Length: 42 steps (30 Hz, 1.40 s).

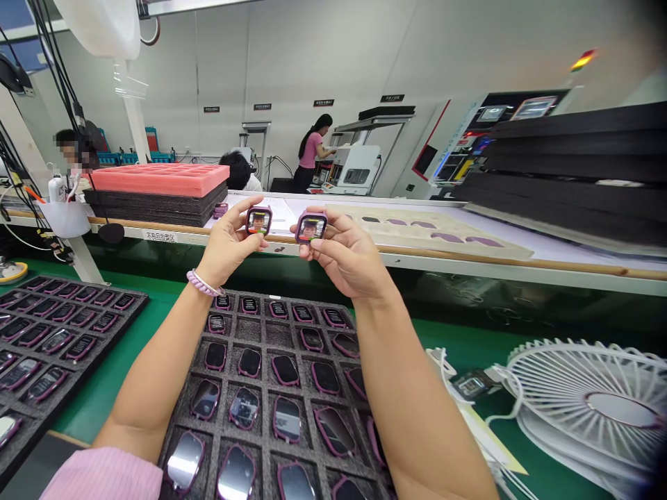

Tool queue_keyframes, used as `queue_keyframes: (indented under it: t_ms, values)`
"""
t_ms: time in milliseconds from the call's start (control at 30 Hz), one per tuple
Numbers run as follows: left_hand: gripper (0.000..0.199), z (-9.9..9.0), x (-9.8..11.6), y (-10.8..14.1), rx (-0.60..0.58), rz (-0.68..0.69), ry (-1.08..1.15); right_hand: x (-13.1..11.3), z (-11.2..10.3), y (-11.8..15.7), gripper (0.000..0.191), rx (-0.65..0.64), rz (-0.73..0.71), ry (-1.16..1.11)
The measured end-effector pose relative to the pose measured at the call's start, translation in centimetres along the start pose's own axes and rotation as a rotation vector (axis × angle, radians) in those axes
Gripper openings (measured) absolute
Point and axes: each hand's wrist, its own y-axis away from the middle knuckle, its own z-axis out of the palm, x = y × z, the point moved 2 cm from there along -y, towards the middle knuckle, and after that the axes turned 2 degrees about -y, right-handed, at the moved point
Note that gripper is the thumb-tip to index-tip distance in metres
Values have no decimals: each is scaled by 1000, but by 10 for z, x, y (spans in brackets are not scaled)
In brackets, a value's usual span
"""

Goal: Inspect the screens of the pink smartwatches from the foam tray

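Observation:
My left hand (229, 239) holds up a small purple-framed watch body (259, 221) with its screen lit. My right hand (344, 253) holds a second purple watch body (311, 228), also lit, beside the first. Both are raised above a black foam tray (263, 333) whose cells hold several purple watch bodies with dark screens. A few cells in the tray's far rows are empty. A purple coiled band sits on my left wrist.
A second black foam tray (112, 316) of watch bodies lies at the left on the green mat. A white fan (588, 403) lies at the right beside cables. Behind runs a shelf with a pink foam stack (156, 179), beige tray (432, 229), black foam sheets (573, 167). Other people work behind.

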Motion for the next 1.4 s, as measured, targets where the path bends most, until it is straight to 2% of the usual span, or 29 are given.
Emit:
queue_keyframes:
  t_ms: [633,1033,1400]
  values:
    - [68,-3,-2,-1,-6,-14,60,3,-1,-2,48,12,50,-78]
    - [70,-10,-13,-4,-19,-34,27,10,-8,-5,52,4,82,-81]
    - [69,-18,-19,-9,53,-49,1,18,-15,-8,52,11,70,-112]
